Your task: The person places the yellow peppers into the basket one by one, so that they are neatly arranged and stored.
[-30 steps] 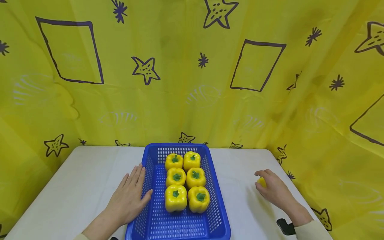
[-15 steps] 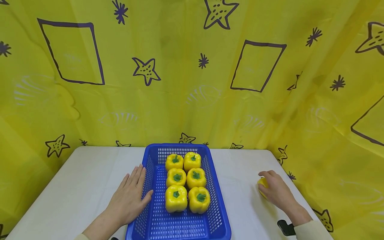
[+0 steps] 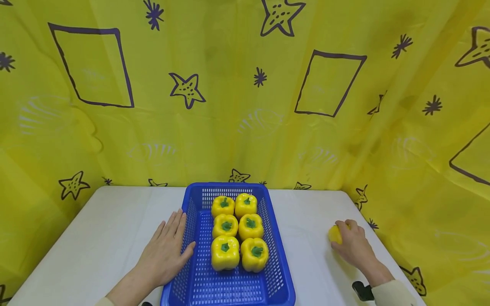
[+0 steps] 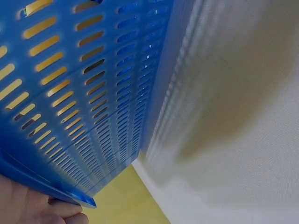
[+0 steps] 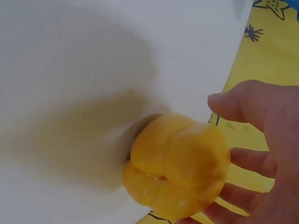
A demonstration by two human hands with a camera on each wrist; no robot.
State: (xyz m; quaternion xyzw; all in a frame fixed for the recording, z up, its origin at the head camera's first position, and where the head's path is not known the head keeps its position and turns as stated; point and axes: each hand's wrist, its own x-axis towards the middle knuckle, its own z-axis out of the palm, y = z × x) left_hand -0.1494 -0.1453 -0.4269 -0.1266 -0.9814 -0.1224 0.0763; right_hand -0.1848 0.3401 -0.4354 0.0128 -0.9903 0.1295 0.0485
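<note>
A blue perforated basket stands in mid-table with several yellow bell peppers in two columns, green stems up. My left hand rests with straight fingers on the basket's left rim, its thumb reaching over the inside. Its fingertips show at the rim in the left wrist view. On the right, my right hand is at a single yellow bell pepper, partly hidden by the fingers. In the right wrist view this pepper shows its lobed underside; the fingers spread behind it, the thumb apart from it.
A white table carries everything. Yellow curtains with drawn starfish and frames hang behind the table and at both sides. A dark strap sits at the right wrist.
My right hand has shifted slightly to the right over the single pepper and its fingers have drawn back, so more of that pepper shows. My left hand and the basket have stayed still.
</note>
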